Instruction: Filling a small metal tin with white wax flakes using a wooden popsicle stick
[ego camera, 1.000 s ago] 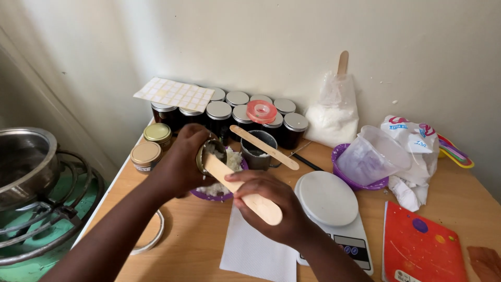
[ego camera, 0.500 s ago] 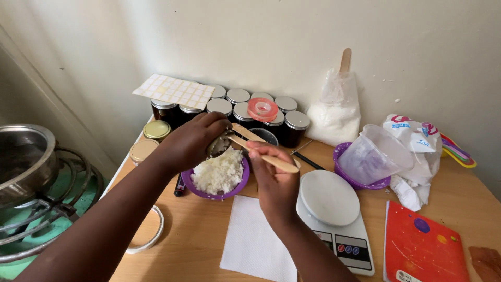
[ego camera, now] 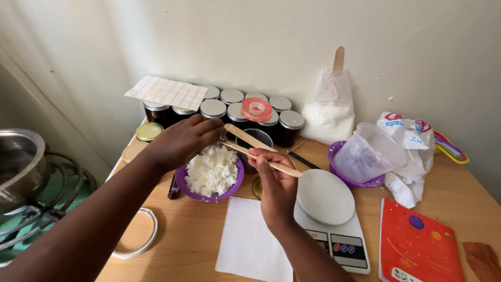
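A purple bowl of white flakes sits on the wooden table. My left hand reaches over the bowl's far rim with its fingers curled; whatever is under them is hidden. My right hand pinches a thin wooden stick, whose tip ends at my left fingertips above the flakes. A broader wooden stick rests across a small dark pot just behind the bowl.
Dark jars with silver lids line the wall, with a label sheet and red tape roll on top. A white scale, napkin, red notebook, plastic jug, white bag and steel pot stand around.
My left hand has moved back off the bowl toward the dark pot, uncovering the white flakes. My right hand has swapped from a broad stick held low to a thin stick held over the bowl.
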